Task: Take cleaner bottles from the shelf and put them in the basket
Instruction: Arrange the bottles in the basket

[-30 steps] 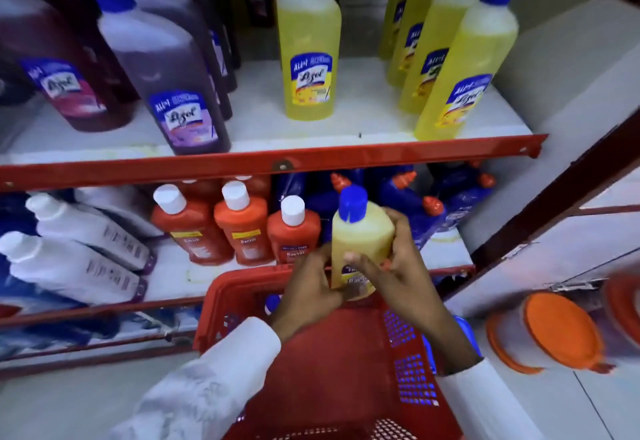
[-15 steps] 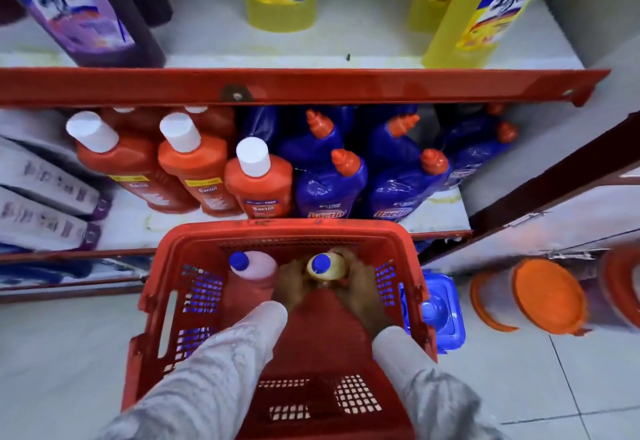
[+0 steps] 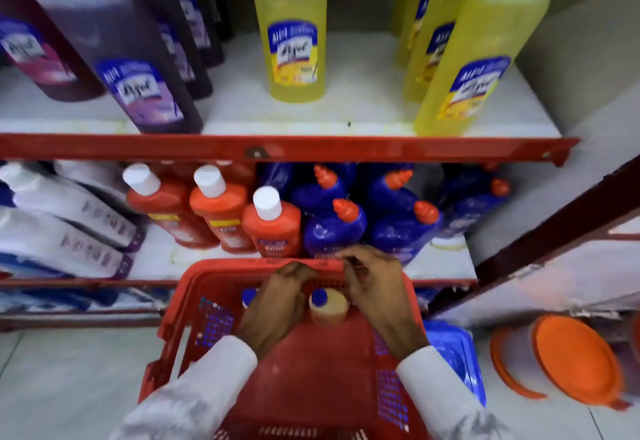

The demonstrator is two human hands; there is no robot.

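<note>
Where the two-tier shelving [image 3: 287,148] with red front rails fills the upper view, stock reads as follows. Upper tier: four yellow Lizol cleaner bottles [image 3: 292,34] at least, one centre and three ranked at right; purple Lizol bottles [image 3: 114,58] at left, about five, the rear ones blurred. Lower tier: three orange white-capped bottles [image 3: 272,228] in front, more behind; six or so blue bottles with orange nozzles [image 3: 334,228]; white bottles [image 3: 62,204] lying on their sides at left. On the floor: one red plastic basket [image 3: 311,387] set against the lower tier, one blue item [image 3: 457,360] just beside it, orange-lidded containers [image 3: 568,360] at right. In the basket, far end: one small yellow bottle [image 3: 327,308] upright with blue cap, and a second blue cap [image 3: 248,296] beside it. Left hand [image 3: 277,304] and right hand [image 3: 375,287], fingers loosely curled, hover either side of the yellow bottle above the rim, gripping nothing.
</note>
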